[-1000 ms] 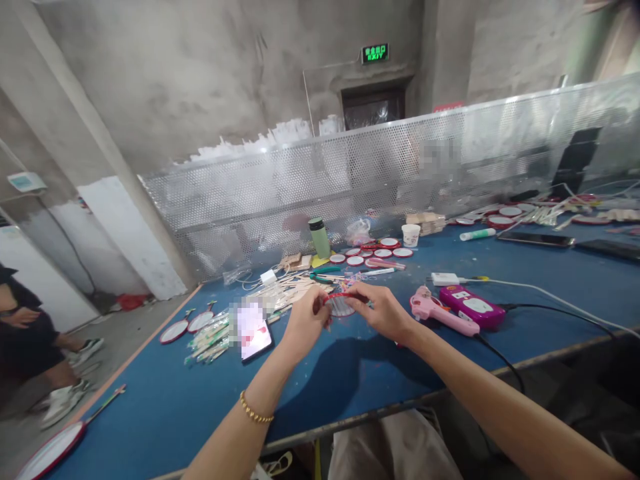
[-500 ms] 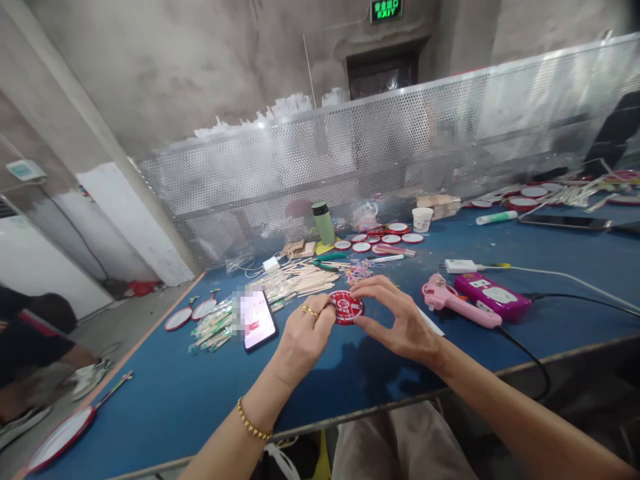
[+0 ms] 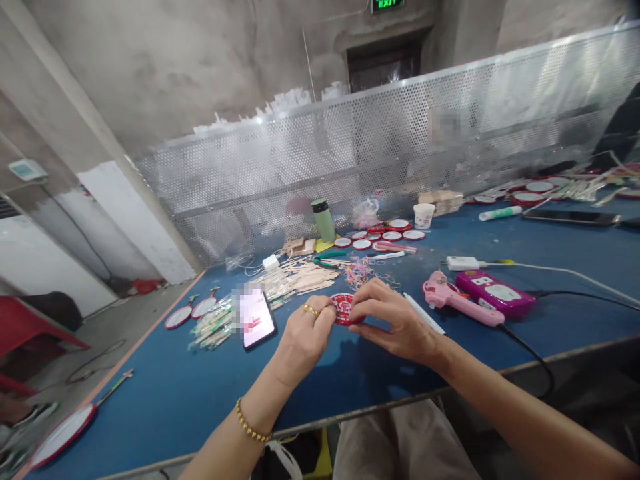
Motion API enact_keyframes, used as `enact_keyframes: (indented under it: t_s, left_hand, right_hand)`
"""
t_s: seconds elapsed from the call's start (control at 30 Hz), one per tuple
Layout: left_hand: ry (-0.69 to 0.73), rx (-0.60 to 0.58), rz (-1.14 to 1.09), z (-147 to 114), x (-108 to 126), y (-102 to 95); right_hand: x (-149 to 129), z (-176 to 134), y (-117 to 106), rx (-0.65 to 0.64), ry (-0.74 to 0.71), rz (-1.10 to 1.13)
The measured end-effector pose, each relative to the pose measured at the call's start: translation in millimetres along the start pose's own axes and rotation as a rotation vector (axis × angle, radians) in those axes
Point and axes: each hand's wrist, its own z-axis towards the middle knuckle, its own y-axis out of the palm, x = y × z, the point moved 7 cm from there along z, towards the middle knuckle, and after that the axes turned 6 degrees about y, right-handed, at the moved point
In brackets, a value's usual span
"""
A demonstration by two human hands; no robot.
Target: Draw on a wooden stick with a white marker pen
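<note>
Between my two hands, above the blue table (image 3: 200, 393), is a small round red disc (image 3: 343, 308) with a white printed pattern. My left hand (image 3: 309, 327) pinches its left edge, a ring and a gold bead bracelet showing on that side. On the right edge, the thumb and fingers of my right hand (image 3: 393, 317) close over the rim and cover part of it. To the left lies a lit phone (image 3: 257, 320). A pink glue gun (image 3: 465, 303) rests to the right of my right hand, beside a purple box (image 3: 497, 293) with a cord.
Wooden sticks (image 3: 310, 277), colourful strings (image 3: 360, 272) and round white-faced pieces (image 3: 363, 244) lie beyond my hands. A green bottle (image 3: 323, 221) and a paper cup (image 3: 423, 216) stand farther back. A round red-rimmed piece with a handle (image 3: 65, 433) lies at the left edge.
My right hand's fingers have closed in on the disc's right edge, covering more of it. My left hand keeps its grip. At far left, a person has mostly moved out of view, exposing a red chair.
</note>
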Motion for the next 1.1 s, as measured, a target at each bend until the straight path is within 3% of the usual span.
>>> enact_keyframes:
  t_s: [1.1]
  left_hand:
    - [0.027, 0.005, -0.001, 0.2, 1.8, -1.6]
  right_hand:
    - [1.8, -2.7, 2.3, 0.003, -0.011, 0.050]
